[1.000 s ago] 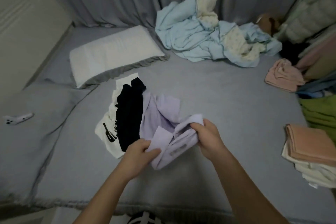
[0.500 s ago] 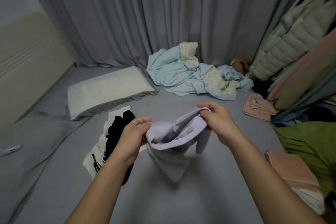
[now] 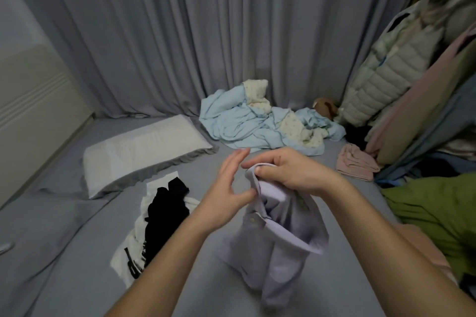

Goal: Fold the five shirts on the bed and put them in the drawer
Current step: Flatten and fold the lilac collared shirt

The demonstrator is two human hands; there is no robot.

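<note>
The lavender shirt hangs above the bed from the right hand, which pinches its collar so the body drops straight, probably to find its shape for folding. The left hand is open just beside it, fingers straight, holding nothing. Farther left, a black shirt lies over a white shirt, unfolded; no drawer shows.

Lilac shirt hangs crumpled above the bed; black and white shirts lie heaped.

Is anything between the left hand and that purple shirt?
Nothing visible. The left hand is open right beside the lilac shirt, its thumb at the fabric, while the right hand grips the shirt's top edge.
</note>
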